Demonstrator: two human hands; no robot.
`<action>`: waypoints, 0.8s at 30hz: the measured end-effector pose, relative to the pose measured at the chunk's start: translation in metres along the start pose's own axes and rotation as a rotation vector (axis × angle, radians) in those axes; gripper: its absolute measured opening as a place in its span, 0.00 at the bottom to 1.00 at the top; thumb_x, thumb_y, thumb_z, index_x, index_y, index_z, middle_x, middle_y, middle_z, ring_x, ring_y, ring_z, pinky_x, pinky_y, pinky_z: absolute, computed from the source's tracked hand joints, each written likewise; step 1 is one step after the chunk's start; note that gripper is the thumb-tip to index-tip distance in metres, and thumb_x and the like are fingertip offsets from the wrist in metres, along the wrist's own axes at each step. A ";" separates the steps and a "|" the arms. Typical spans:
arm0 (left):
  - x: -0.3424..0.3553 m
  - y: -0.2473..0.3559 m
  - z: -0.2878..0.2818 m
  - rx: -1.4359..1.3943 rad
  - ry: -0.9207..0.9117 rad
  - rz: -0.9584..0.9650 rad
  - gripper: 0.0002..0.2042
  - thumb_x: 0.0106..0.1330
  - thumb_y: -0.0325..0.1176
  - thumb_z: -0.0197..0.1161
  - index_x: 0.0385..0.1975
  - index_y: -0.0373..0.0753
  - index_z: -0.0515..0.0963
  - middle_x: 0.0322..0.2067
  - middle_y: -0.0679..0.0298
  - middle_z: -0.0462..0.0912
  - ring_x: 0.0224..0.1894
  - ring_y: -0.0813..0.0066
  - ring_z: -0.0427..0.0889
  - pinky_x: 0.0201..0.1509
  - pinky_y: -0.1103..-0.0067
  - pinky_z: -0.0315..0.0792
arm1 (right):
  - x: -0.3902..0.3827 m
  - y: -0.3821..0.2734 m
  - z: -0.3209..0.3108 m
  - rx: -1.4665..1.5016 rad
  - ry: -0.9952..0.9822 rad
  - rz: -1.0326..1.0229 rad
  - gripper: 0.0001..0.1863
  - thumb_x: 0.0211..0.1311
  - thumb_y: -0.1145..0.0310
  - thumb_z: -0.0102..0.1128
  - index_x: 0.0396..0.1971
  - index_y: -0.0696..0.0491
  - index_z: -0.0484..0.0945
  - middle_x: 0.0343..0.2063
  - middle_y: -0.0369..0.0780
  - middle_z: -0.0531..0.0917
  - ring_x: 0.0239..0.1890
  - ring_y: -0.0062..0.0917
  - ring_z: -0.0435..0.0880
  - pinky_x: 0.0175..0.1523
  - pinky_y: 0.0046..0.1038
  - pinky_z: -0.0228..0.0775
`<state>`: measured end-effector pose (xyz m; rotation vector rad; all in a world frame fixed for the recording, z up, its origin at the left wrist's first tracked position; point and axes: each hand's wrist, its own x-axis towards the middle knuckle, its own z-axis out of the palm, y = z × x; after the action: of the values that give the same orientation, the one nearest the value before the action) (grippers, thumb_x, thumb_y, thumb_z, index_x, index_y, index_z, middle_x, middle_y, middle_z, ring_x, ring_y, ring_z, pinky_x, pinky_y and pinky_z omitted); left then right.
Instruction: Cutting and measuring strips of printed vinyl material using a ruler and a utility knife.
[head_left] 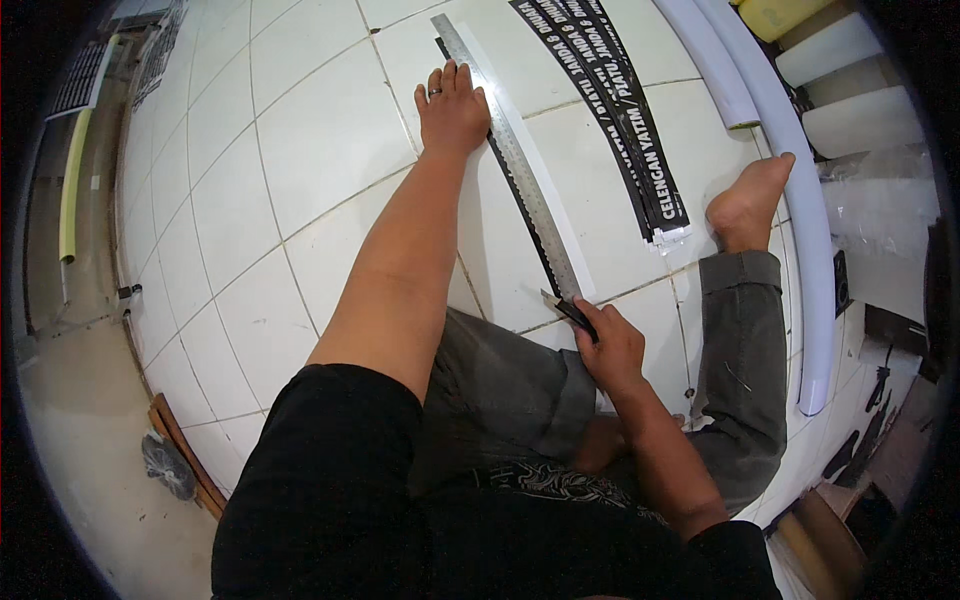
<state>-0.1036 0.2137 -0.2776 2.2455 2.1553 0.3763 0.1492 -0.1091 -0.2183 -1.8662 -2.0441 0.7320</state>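
Observation:
A long metal ruler lies aslant on the white floor. Beneath it runs a sheet strip, its black printed edge showing along the left side and its white edge along the right. My left hand, a ring on one finger, presses down near the ruler's far end with its fingers spread. Close to the ruler's near end, my right hand is closed round a utility knife. The knife's blade points up and left, over the strip's near end; whether it touches the strip I cannot tell.
Black strips with white lettering lie on the tiles to the right. Beyond my bare foot are long pale rolls, with more rolls stacked at the far right. A wooden edge borders the tiles at left.

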 end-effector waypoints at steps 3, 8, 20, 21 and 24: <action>0.008 -0.011 0.008 0.054 0.035 0.013 0.27 0.76 0.45 0.40 0.72 0.41 0.61 0.74 0.57 0.59 0.76 0.55 0.56 0.77 0.53 0.47 | 0.005 -0.002 0.002 0.002 0.013 -0.017 0.26 0.56 0.66 0.69 0.58 0.40 0.80 0.28 0.39 0.76 0.29 0.35 0.81 0.33 0.37 0.74; 0.013 -0.017 0.012 0.024 0.059 0.032 0.27 0.75 0.47 0.45 0.70 0.41 0.63 0.74 0.58 0.59 0.76 0.55 0.56 0.77 0.51 0.46 | 0.006 0.001 0.003 0.048 0.019 -0.017 0.25 0.56 0.65 0.69 0.57 0.41 0.81 0.29 0.39 0.77 0.30 0.35 0.82 0.35 0.37 0.75; 0.012 0.020 -0.081 0.439 -0.418 0.243 0.52 0.54 0.71 0.65 0.71 0.35 0.61 0.75 0.53 0.57 0.77 0.54 0.55 0.78 0.52 0.47 | 0.002 -0.002 -0.002 0.032 -0.012 0.029 0.25 0.56 0.66 0.70 0.56 0.41 0.81 0.30 0.39 0.78 0.31 0.36 0.83 0.36 0.37 0.76; 0.008 0.020 -0.082 0.441 -0.411 0.238 0.52 0.54 0.71 0.65 0.71 0.35 0.61 0.75 0.53 0.57 0.77 0.54 0.55 0.78 0.52 0.47 | 0.003 -0.003 -0.002 0.032 -0.009 0.021 0.25 0.56 0.66 0.70 0.56 0.41 0.81 0.30 0.39 0.78 0.31 0.36 0.83 0.36 0.37 0.76; -0.007 0.017 -0.085 0.381 -0.502 0.281 0.44 0.63 0.66 0.59 0.68 0.34 0.66 0.71 0.57 0.64 0.75 0.56 0.59 0.79 0.51 0.43 | 0.007 -0.006 -0.003 0.042 -0.011 0.014 0.25 0.57 0.65 0.70 0.57 0.41 0.81 0.29 0.39 0.77 0.31 0.36 0.82 0.35 0.37 0.76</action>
<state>-0.1017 0.1927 -0.1936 2.4756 1.7653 -0.5927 0.1446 -0.1023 -0.2137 -1.8594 -2.0076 0.7844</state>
